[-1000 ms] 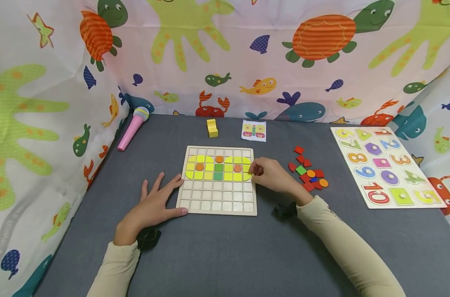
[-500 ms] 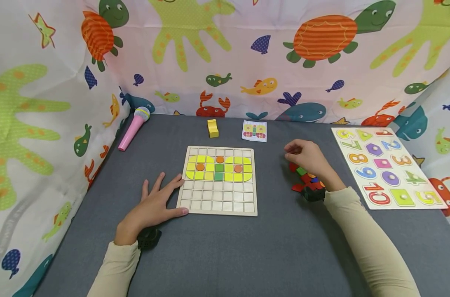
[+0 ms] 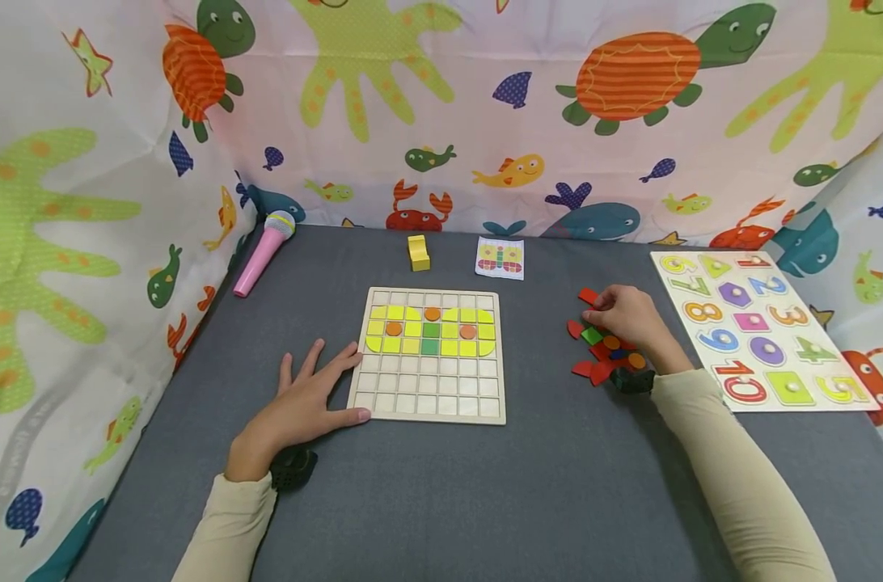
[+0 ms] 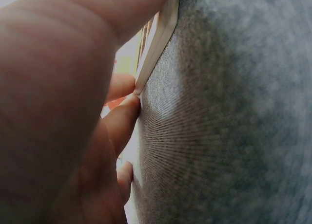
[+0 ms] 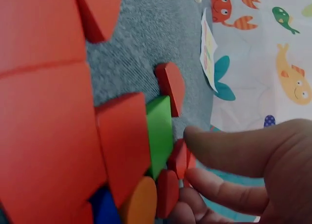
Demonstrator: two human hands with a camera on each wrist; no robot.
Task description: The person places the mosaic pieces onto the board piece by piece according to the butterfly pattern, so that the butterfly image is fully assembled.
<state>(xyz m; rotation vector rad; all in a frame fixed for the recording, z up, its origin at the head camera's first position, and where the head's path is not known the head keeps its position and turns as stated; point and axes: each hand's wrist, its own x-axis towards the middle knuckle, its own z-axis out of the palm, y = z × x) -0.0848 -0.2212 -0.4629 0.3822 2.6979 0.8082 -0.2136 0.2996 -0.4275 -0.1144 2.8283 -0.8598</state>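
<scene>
In the head view my left hand (image 3: 289, 419) rests spread at the left side of a wooden grid board (image 3: 427, 386). Its thumb and fingertips touch the board's edge, as the left wrist view shows close up. Yellow tiles (image 3: 394, 312), orange discs and green squares fill the board's upper rows. My right hand (image 3: 634, 319) is over a loose pile at the right. Its thumb and index finger pinch a small red tile (image 5: 178, 158), partly hidden by the fingers. Around it lie other red tiles (image 5: 124, 141), a green tile (image 5: 160, 136), orange discs (image 5: 141, 202) and a blue piece (image 5: 105, 207).
Behind the board stand a yellow block (image 3: 418, 253) and a small butterfly picture card (image 3: 500, 259). A pink toy microphone (image 3: 264, 253) lies at the back left. At the right is a number puzzle board (image 3: 765, 327). A printed curtain (image 3: 471, 105) hangs around the grey table (image 3: 441, 501).
My right hand has left the board's right edge and moved right to the loose pile, where its fingers have come down on a red tile. The left hand has stayed still.
</scene>
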